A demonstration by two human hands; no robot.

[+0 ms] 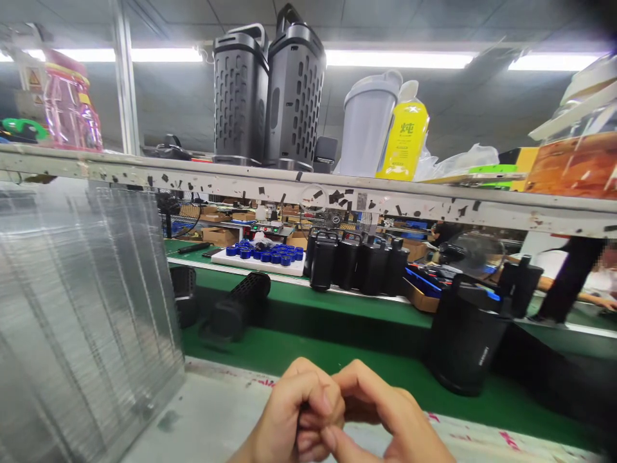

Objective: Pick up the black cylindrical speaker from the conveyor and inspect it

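My left hand (pixel 308 405) is closed, its fingers curled in toward the palm, above the near edge of the pale worktop (pixel 193 411). Right beside it, my right hand (pixel 380 411) has thumb and forefinger bent against the left hand's fingers. The fingertips of both hands meet. Whatever may be pinched between them is hidden or too small to make out. Past the hands runs a green belt (pixel 308 347), on which a black cylindrical housing (pixel 467 341) with a handle stands at the right. Another black perforated housing (pixel 241 305) lies on its side to the left.
A plastic-wrapped stack (pixel 81 308) rises at the left. Overhead, a shelf (pixel 270 183) bears two perforated dark housings (pixel 294 96), a grey cup (pixel 366 122) and a yellow pouch (pixel 405 138). Behind the belt are blue round parts (pixel 265 254) and several black housings (pixel 357 260). Another person's arm (pixel 578 296) shows far right.
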